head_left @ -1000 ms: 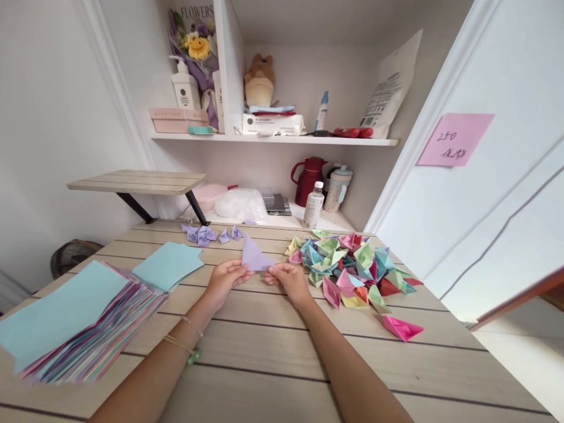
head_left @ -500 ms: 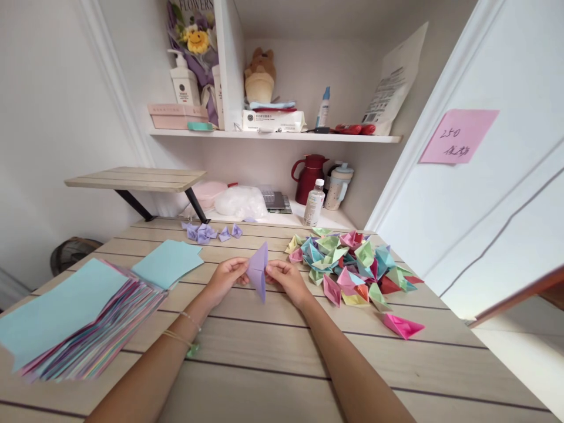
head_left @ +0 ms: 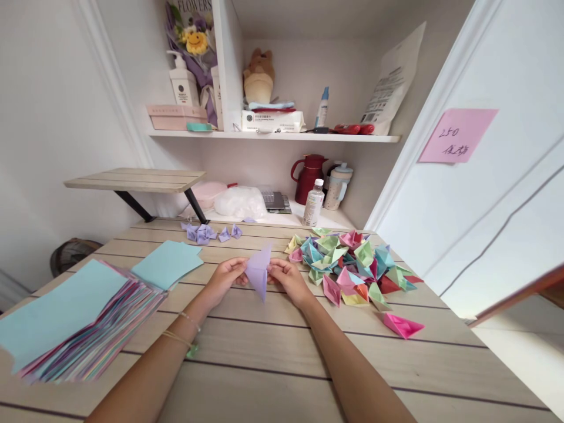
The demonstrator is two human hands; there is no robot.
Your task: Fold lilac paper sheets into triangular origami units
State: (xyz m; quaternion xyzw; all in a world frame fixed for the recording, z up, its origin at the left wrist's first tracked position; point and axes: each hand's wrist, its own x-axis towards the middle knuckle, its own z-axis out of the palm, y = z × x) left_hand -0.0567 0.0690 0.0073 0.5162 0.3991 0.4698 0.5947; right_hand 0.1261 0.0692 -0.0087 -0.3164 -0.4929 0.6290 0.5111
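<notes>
A folded sheet of purple paper [head_left: 258, 271] is held up above the table between both hands, its points facing up and down. My left hand [head_left: 228, 275] pinches its left side, fingers partly behind it. On the right side, my right hand [head_left: 286, 278] grips the paper between thumb and fingers. To the right lies a heap of folded paper boats [head_left: 335, 255] in many colours, with a pink paper boat [head_left: 402, 326] apart from it. Several small purple folded pieces [head_left: 204, 234] sit at the table's back left.
At the left, a fanned stack of coloured paper [head_left: 101, 323] lies beside blue sheets [head_left: 167, 264]. A small raised wooden shelf [head_left: 136, 179] stands behind them. A bottle [head_left: 313, 204] and a red jug [head_left: 309, 181] stand at the back.
The purple paper has turned from a flat triangle with its point up to an opened, upright shape with points up and down. Both hands have stayed in about the same place.
</notes>
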